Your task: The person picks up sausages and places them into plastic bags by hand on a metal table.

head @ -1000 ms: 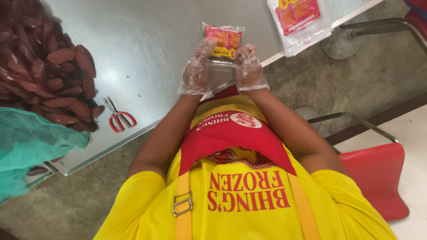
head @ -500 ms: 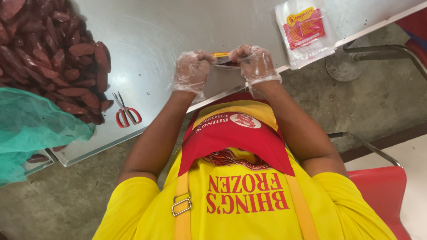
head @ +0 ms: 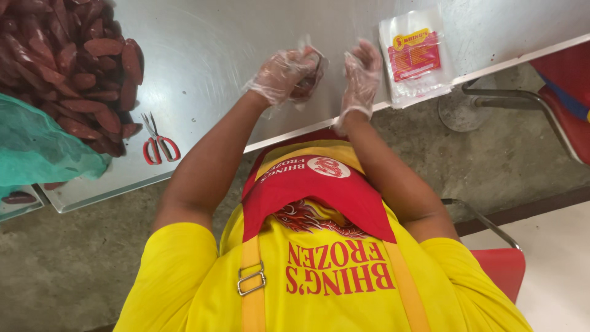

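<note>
Both my hands wear thin clear plastic gloves and rest over the steel table (head: 215,55). My left hand (head: 284,75) is closed around a small clear plastic packet (head: 309,72) with dark red sausage pieces inside. Just to the right of the packet is my right hand (head: 362,74), fingers upright and spread, holding nothing. A yellow shirt and a red apron (head: 319,190) fill the lower part of the view.
A big pile of dark red sausages (head: 67,67) lies at the table's left. Red-handled scissors (head: 157,142) lie beside it, with a teal mesh cloth (head: 37,147) at the left edge. A stack of labelled clear bags (head: 415,58) sits right. Red chairs (head: 562,98) stand alongside.
A second ago both hands held the packet up flat. It has since come down towards the table into my left hand, and my right hand has let go.
</note>
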